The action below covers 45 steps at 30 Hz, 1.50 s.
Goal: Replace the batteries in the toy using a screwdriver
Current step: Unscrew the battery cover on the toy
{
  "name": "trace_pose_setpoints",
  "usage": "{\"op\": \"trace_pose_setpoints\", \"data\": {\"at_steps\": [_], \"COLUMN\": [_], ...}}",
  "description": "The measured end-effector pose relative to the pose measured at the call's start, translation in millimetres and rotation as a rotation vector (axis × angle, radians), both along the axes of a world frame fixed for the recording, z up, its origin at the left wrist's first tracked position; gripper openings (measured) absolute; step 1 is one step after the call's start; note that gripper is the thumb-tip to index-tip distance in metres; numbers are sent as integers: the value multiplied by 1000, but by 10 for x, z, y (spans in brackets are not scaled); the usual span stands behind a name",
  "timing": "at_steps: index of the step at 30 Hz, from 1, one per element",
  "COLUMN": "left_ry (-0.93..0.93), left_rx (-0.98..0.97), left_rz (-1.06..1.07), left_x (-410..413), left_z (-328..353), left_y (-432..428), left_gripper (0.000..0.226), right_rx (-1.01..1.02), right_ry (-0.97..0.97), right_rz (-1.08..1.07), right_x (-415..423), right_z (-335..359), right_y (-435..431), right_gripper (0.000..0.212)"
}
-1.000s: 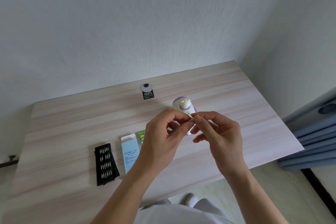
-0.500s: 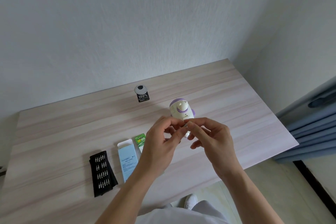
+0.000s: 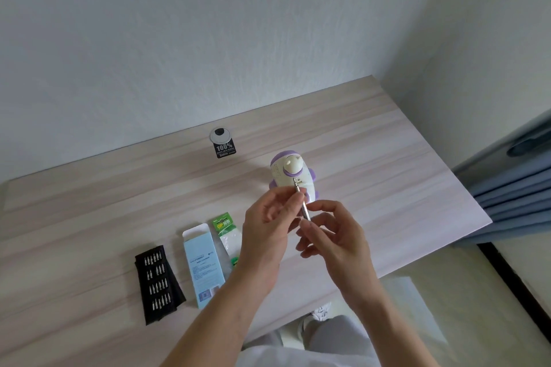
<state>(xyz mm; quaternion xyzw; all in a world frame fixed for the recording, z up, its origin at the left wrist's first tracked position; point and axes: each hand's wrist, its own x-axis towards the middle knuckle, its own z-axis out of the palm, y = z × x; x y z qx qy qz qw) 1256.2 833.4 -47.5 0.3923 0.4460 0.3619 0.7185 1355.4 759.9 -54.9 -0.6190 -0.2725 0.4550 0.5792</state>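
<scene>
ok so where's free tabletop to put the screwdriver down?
Free: the table right of the toy out to its right edge, and the wide stretch left of the cable grommet, behind the bit case. Crowded: bit case, blue box and battery pack side by side by the left hand.

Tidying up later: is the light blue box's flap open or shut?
Open: the light blue box lies flat on the table, its white end flap folded out.

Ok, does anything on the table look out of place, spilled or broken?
Nothing spilled or broken. The blue box lies with its end flap open, and the black bit tray sits slightly askew on its cover. The toy, battery pack and the screwdriver pinched between left hand and right hand look normal.
</scene>
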Motion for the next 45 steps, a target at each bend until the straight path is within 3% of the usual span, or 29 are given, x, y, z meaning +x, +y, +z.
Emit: {"op": "trace_pose_setpoints", "data": {"at_steps": [7,10,14,19,22,26,27,30,34,45], "left_ry": [-70,-41,-25,-33,43,394,465,638,651,585], "left_rx": [-144,-134,-119,-125,-39,344,430,630,741,791], "left_rz": [56,111,198,249,265,350,315,70,-199,-322], "left_x": [443,641,819,912,855,592,516,315,271,343], "left_z": [-148,-248,-444,-748,-920,-1077,-1135,-1351,-1520,-1661], "left_y": [26,54,136,194,197,313,372,587,847,1005], "left_gripper": [7,19,12,11,16,3,7,48,85,83], "right_rx": [80,90,65,47,65,87,86,80,64,64], "right_ry": [100,117,122,167,136,27,-6,-127,-256,-303], "right_rz": [-208,-171,-41,46,19,-63,-70,-64,-72,-133], "right_x": [437,641,885,988,1005,1047,1057,1055,998,932], "right_z": [-61,-112,-297,-625,-767,-879,-903,-982,-1115,-1250], "right_y": [132,297,509,646,678,737,749,784,824,864], "right_gripper": [12,9,18,14,13,10,11,10,11,12]}}
